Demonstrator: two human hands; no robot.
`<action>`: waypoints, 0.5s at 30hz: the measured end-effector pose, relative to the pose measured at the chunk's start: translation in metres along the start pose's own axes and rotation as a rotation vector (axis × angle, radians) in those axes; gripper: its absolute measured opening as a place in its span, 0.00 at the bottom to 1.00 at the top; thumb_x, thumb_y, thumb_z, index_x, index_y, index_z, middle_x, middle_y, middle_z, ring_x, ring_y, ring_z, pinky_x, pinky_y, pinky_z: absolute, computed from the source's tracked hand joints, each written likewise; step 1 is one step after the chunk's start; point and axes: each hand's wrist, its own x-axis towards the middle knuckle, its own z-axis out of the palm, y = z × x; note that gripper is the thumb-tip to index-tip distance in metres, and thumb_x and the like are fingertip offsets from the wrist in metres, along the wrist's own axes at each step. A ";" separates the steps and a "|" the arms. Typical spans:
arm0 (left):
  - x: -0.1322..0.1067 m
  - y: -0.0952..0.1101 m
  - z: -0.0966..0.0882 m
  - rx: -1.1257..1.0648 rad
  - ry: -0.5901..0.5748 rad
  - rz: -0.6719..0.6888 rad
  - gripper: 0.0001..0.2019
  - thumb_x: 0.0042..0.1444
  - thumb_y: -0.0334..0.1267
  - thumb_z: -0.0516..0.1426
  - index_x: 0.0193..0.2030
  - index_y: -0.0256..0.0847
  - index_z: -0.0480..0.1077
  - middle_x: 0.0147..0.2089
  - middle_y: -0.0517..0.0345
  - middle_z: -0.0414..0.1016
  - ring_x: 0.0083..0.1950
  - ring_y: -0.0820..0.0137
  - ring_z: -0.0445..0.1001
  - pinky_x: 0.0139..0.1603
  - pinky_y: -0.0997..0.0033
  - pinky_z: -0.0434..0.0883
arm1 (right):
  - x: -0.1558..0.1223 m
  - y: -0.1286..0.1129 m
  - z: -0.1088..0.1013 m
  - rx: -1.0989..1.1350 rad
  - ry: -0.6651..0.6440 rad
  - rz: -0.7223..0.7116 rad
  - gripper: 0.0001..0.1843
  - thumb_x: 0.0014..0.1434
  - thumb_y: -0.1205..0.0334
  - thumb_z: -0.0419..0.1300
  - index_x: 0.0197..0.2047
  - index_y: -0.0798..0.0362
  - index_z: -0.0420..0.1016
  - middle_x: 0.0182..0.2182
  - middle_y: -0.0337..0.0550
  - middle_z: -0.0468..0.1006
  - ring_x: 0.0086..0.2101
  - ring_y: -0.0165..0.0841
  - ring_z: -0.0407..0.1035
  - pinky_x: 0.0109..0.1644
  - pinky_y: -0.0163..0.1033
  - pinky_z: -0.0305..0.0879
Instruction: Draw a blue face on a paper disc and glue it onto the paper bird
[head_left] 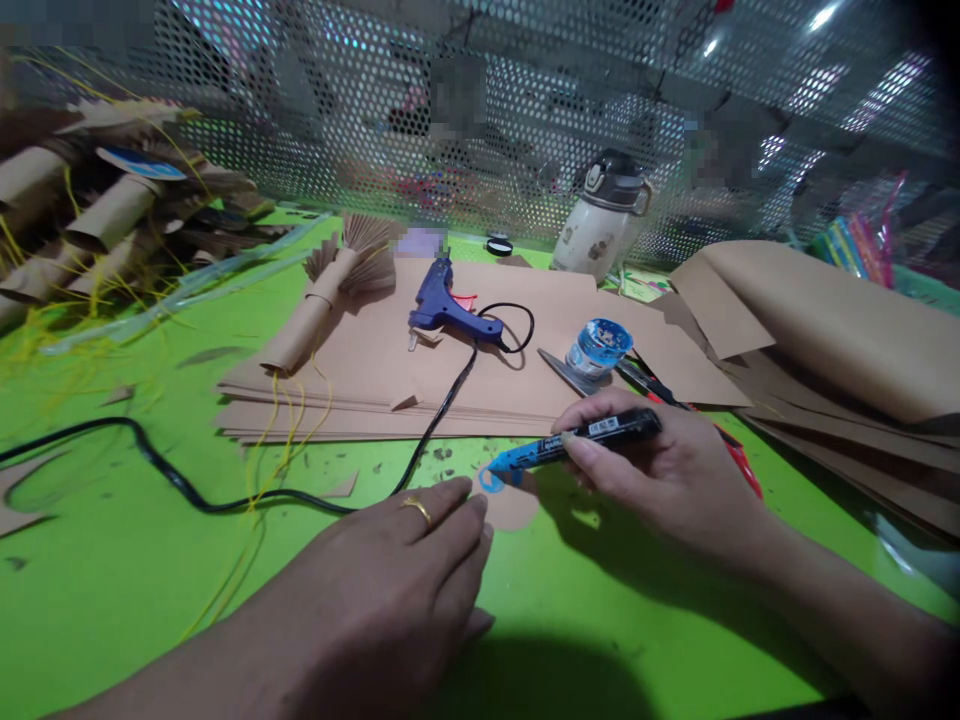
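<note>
My right hand (675, 465) grips a blue paint marker (555, 448) with a black barrel, its tip pointing left and down. That tip touches a small rounded piece of brown paper (517, 508), where a loop of blue ink and a second blue patch show. My left hand (401, 570), a gold ring on one finger, lies flat with fingers stretched out, fingertips at the paper's left edge. Beyond the hands, a blue glue gun (457, 312) rests on stacked brown paper sheets (360, 340). Scissors (570, 375) lie partly hidden behind a blue-and-white jar (600, 347).
A rolled paper tube with pleated fans (311, 310) lies on the sheets. More paper tubes with yellow strings (112, 215) are heaped at left. A black cord (165, 480) crosses the green table (120, 570). A bottle (600, 225) stands before perforated metal; brown paper (840, 320) curls at right.
</note>
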 end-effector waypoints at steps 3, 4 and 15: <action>0.001 0.000 -0.001 0.003 0.007 0.002 0.13 0.70 0.36 0.58 0.55 0.31 0.77 0.55 0.41 0.82 0.61 0.51 0.78 0.66 0.53 0.76 | 0.000 0.000 -0.001 -0.019 0.012 0.002 0.03 0.64 0.64 0.64 0.38 0.52 0.79 0.23 0.36 0.77 0.23 0.28 0.70 0.26 0.32 0.68; 0.001 0.000 -0.001 0.005 0.009 0.002 0.13 0.70 0.36 0.58 0.55 0.31 0.78 0.55 0.41 0.83 0.61 0.51 0.78 0.65 0.53 0.76 | 0.000 0.001 -0.002 -0.026 0.025 -0.003 0.03 0.64 0.64 0.64 0.37 0.52 0.79 0.23 0.36 0.76 0.23 0.28 0.69 0.26 0.32 0.68; 0.001 0.001 0.001 0.024 0.018 0.019 0.15 0.73 0.36 0.52 0.54 0.31 0.77 0.56 0.42 0.82 0.61 0.50 0.78 0.64 0.52 0.77 | 0.001 0.004 0.002 0.076 0.014 0.017 0.04 0.66 0.62 0.64 0.39 0.53 0.79 0.25 0.37 0.77 0.23 0.27 0.70 0.27 0.31 0.68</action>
